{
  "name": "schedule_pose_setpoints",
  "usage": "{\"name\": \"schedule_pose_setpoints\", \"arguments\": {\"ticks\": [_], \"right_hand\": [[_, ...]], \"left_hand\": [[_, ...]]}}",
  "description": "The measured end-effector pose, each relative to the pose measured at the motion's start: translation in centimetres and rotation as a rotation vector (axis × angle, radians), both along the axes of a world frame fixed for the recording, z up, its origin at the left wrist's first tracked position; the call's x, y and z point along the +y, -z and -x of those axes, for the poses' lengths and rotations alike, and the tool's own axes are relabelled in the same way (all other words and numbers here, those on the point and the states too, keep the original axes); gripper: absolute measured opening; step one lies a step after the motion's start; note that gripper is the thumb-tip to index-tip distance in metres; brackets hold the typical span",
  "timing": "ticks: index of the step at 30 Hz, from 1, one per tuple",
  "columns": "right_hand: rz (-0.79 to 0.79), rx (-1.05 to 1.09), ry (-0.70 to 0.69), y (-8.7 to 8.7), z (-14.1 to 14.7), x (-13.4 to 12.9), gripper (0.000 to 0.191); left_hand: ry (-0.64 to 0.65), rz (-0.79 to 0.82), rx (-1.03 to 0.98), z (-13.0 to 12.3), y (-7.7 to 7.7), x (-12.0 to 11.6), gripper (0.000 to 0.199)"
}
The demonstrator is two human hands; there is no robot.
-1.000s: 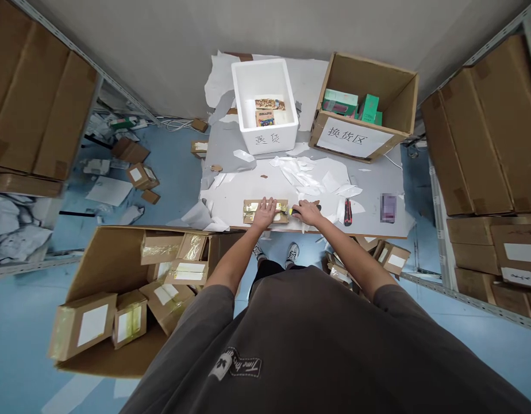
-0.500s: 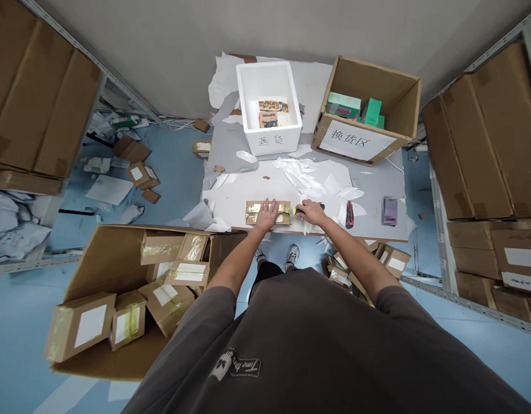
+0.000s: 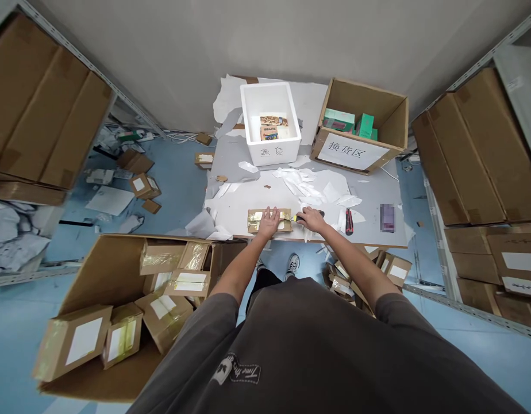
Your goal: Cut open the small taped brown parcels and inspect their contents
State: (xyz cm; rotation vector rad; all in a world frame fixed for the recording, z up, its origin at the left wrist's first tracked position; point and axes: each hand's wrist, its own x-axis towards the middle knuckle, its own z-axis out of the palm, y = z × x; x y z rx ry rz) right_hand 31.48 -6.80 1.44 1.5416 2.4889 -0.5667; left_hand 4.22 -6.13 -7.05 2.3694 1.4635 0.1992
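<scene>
A small taped cardboard box [image 3: 253, 222] lies flat near the front edge of the table. My left hand [image 3: 269, 221] rests on top of it with the fingers spread. Just to the right, my right hand [image 3: 310, 219] is closed around a utility knife [image 3: 298, 218], yellow and black where it shows. The knife points left, its tip at the box's right end; whether it cuts into the tape is too small to tell. A red and black utility knife [image 3: 349, 222] lies on the table to the right of that hand.
Scraps of white paper [image 3: 302, 184] lie across the table [image 3: 231, 198]. At its back stand a white foam box [image 3: 270, 155] and a cardboard box [image 3: 351, 155] holding green boxes. A big carton [image 3: 93, 276] of parcels is at my left; more parcels [image 3: 395, 267] lie right.
The camera view has tilted, so the table sits lower in the picture. Both hands keep their places at the small box, with hardly any visible movement.
</scene>
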Motion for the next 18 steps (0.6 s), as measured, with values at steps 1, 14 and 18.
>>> {"name": "schedule_pose_setpoints", "arguments": {"ticks": [1,14,18], "right_hand": [[0.004,0.0,0.007,-0.1,0.0,0.0,0.033],[0.027,0.08,0.213,-0.4,-3.3,-1.5,0.028],[0.201,0.348,0.695,0.9,-1.5,-5.2,0.026]], "left_hand": [[-0.001,-0.002,0.002,0.0,0.0,0.0,0.051],[-0.037,0.03,-0.031,-0.1,-2.4,-0.6,0.05],[-0.032,0.1,-0.042,0.7,-4.2,0.3,0.052]]}}
